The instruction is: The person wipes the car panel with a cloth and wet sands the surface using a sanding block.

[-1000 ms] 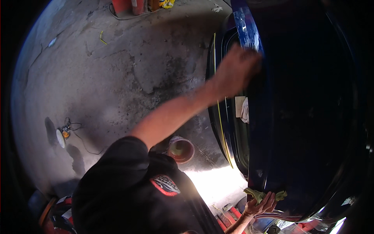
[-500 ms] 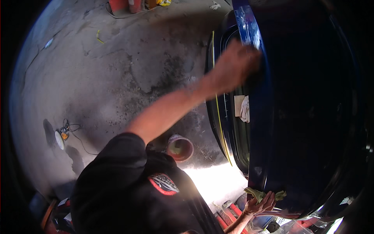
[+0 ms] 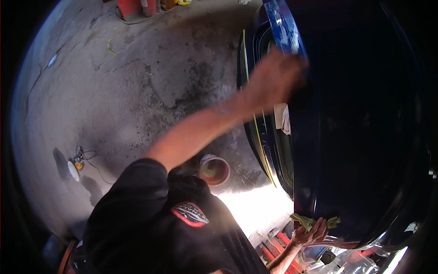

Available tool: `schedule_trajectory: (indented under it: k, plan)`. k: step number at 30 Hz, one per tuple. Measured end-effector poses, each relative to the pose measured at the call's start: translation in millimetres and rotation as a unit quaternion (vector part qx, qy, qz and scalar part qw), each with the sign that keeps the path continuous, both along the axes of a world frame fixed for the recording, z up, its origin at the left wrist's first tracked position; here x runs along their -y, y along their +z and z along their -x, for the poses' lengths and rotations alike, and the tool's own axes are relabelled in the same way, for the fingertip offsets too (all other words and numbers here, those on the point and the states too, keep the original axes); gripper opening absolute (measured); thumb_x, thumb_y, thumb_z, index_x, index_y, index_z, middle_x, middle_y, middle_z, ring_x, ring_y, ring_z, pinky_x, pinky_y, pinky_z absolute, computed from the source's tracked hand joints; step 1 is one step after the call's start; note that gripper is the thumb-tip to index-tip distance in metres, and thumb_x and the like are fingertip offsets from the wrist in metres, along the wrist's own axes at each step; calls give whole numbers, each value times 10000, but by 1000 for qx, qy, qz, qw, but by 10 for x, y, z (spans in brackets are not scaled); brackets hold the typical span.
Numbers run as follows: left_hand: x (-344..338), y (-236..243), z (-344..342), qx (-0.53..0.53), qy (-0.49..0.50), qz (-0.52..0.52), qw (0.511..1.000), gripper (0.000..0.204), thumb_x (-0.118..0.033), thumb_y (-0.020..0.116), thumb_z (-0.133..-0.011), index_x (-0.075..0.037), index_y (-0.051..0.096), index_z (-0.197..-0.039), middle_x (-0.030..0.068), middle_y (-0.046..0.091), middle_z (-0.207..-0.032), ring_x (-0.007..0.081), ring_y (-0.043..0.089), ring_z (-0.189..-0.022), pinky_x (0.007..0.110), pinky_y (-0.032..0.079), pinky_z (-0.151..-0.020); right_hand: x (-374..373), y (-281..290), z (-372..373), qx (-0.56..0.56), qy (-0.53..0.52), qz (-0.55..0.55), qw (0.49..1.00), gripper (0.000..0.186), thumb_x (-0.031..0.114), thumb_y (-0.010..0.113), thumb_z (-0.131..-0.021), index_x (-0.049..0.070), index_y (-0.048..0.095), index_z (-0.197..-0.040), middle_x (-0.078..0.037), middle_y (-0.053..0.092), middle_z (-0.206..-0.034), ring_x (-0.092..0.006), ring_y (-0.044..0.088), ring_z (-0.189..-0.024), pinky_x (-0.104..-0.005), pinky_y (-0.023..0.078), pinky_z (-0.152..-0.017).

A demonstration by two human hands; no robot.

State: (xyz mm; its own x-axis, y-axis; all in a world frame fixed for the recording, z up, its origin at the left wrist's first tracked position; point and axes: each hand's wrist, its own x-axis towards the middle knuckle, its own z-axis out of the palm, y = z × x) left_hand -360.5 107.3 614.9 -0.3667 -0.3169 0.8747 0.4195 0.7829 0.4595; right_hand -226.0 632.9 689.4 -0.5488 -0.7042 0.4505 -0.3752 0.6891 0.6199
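Left hand (image 3: 279, 75) at dark panel edge (image 3: 300, 160) — wide concrete floor (image 3: 178, 64) alongside

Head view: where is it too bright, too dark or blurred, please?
Head view: white glare washes out floor below the bucket; the left hand is blurred, the right hand sharper; the dark panel shows little detail; corners are black.

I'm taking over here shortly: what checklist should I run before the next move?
1. Right hand on green cloth: ok, against the dark panel.
2. Hold of left hand: cannot tell, it is blurred.
3. Blue edge free of whitish patches: not ok, several show.
4. Bucket upright: ok, on the floor.
5. Corded tool away from both hands: ok, at far left on the floor.
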Motion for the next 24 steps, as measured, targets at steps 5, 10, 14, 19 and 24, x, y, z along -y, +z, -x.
schedule_trajectory:
  k: [5, 10, 14, 19, 24]
  plan:
    - [656, 131, 558, 24, 107, -96, 989, 234, -181, 727, -989, -60, 738, -1189, 173, 713, -1093, 383, 645, -1064, 506, 522, -926, 57, -23, 33, -13, 24, -27, 999, 784, 688, 461, -1093, -2, 669, -1402, -197, 701, -1351, -369, 660, -1248, -580, 462, -1098]
    - [-380, 144, -275, -23, -17, -71, 997, 362, -103, 788, -933, -30, 709, -1278, 204, 694, -1249, 406, 650, -1125, 540, 520, -1012, 34, -31, 47, -3, 12, 30, 999, 716, 613, 450, -1122, 4, 676, -1422, -194, 685, -1385, -353, 644, -1278, -568, 441, -1125]
    - [196, 102, 97, -16, 51, -12, 999, 368, -161, 748, -978, -55, 711, -1329, 157, 722, -1232, 376, 654, -1176, 546, 509, -1043, 9, -35, 50, -1, 10, 31, 999, 712, 608, 458, -1119, 5, 676, -1429, -197, 683, -1388, -350, 639, -1285, -566, 440, -1127]
    - [510, 129, 519, 12, 118, -122, 985, 211, -158, 737, -982, -68, 749, -1173, 147, 711, -1116, 380, 640, -1088, 476, 512, -964, 8, -39, 56, -2, 10, 24, 1000, 669, 563, 453, -1134, 4, 682, -1422, -195, 687, -1382, -351, 639, -1285, -569, 447, -1121]
    - [-297, -101, -66, -2, -15, -55, 998, 407, -103, 806, -923, -52, 680, -1306, 177, 697, -1217, 398, 642, -1138, 513, 546, -963, 23, -42, 70, -3, 15, -19, 1000, 598, 478, 415, -1161, 10, 688, -1416, -187, 688, -1387, -353, 641, -1268, -564, 449, -1121]
